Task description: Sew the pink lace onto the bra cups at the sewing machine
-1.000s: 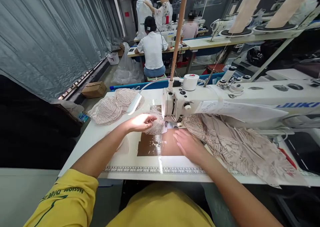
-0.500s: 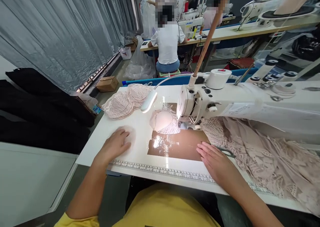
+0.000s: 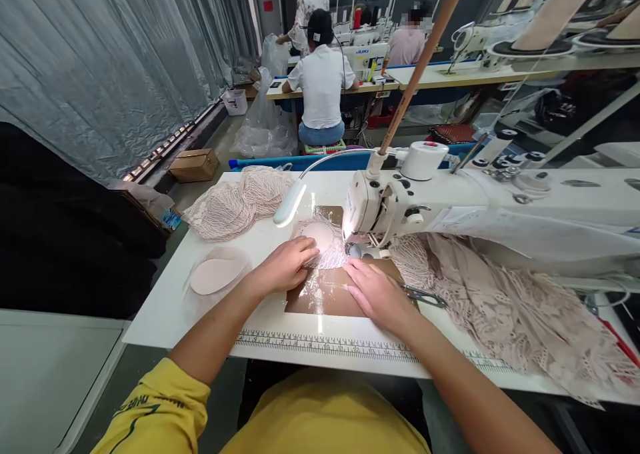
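Observation:
A pale pink lace piece with a smooth round pad (image 3: 320, 234), like a bra cup, lies beside the needle of a white sewing machine (image 3: 385, 207). My left hand (image 3: 285, 265) rests on the cup's left edge, fingers stretched out. My right hand (image 3: 377, 291) lies flat on the brown plate (image 3: 320, 297), its fingertips at the lace edge just in front of the presser foot. Dark-handled scissors (image 3: 424, 296) lie right of that hand, partly under the lace. On the left, an oval pad on sheer fabric (image 3: 215, 276) sits by my left forearm.
Pink lace cups (image 3: 235, 201) are piled at the table's back left. A lamp (image 3: 290, 203) hangs over the work. Bunched lace fabric (image 3: 520, 314) covers the right side. A ruler strip (image 3: 320, 344) runs along the front edge. A person in white (image 3: 323, 94) sits ahead.
My left hand has left the sheer piece and moved right onto the lace cup. My right hand has moved left and forward to the lace near the needle. The view has shifted slightly.

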A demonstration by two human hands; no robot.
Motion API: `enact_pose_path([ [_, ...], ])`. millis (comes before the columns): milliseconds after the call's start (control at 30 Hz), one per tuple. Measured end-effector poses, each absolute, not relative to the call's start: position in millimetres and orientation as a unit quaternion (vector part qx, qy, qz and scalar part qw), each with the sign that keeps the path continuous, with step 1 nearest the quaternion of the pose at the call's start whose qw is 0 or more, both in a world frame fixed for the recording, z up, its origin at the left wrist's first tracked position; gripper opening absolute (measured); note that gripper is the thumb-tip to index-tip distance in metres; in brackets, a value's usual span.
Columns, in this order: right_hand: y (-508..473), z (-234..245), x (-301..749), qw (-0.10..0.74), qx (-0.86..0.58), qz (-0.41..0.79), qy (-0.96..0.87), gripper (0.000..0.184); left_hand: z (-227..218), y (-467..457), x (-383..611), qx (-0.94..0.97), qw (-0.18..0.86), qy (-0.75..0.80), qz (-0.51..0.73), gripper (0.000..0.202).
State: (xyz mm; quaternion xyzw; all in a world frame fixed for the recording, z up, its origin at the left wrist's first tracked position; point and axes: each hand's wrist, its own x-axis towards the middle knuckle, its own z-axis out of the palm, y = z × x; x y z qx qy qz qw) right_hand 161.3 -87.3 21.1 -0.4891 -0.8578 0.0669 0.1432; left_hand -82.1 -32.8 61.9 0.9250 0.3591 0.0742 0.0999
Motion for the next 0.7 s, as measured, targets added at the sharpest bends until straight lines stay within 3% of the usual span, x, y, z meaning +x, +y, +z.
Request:
enact_pose_path([
  [233,-81.3,12.6,161.4,0.203,-0.471,0.092,-0.853,0.021,62.6,-51.5,-74.4,0.890,0.086,0.447,-0.016,0.020],
  [333,-83.6,10.3,165.2,0.249,-0.447,0.136,-0.848,0.022,68.9,-77.2,-81.2,0.879,0.133,0.457,-0.037,0.016],
  [467,-84.7,9.6,165.6,0.265,-0.450,0.170,-0.836,0.025,72.0,-99.3,-93.8,0.877,0.210,0.432,0.012,0.021],
  [600,-84.8,9.1,165.3,0.269,-0.449,0.180,-0.833,0.025,67.6,-102.6,-102.1,0.887,0.195,0.409,0.092,0.036],
  [700,-85.2,8.6,165.7,0.265,-0.454,0.181,-0.831,0.026,57.2,-95.5,-101.7,0.895,0.199,0.382,0.115,0.027],
])
